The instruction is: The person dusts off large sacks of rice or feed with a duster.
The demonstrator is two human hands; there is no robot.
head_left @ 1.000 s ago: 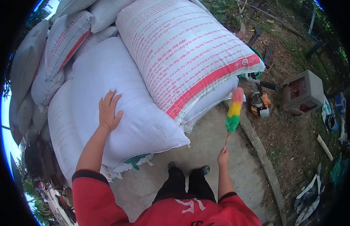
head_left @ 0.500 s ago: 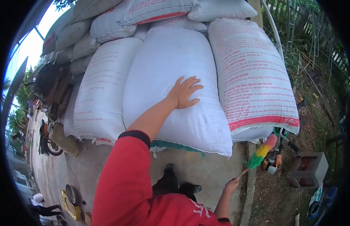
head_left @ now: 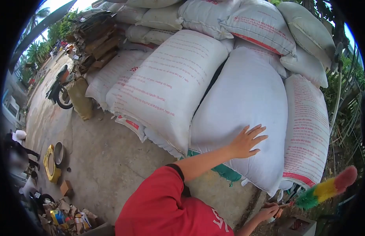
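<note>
My left hand [head_left: 248,142] lies flat with fingers spread on a plain white sack [head_left: 245,98], below its middle. In my right hand [head_left: 268,212], low at the right, the thin handle of a feather duster [head_left: 326,190] is gripped. Its fluffy head is banded green, yellow and pink and points up to the right, apart from the sacks. A white sack with red print [head_left: 163,78] leans left of the plain one. Another printed sack [head_left: 306,126] stands to its right. Green cloth [head_left: 227,172] shows beneath the plain sack.
More filled sacks [head_left: 257,25] are piled behind. Flattened cardboard [head_left: 98,43] is stacked at the upper left, near a parked motorbike [head_left: 62,92]. Toward the lower left are a yellow object [head_left: 52,165], a round pan [head_left: 59,153] and scrap paper [head_left: 72,220]. A grey block [head_left: 298,226] sits low at the right.
My view has turned left, so the sacks appear farther right. My left hand stays on the plain sack, slightly lower. The duster has swung outward to the right, still in my right hand.
</note>
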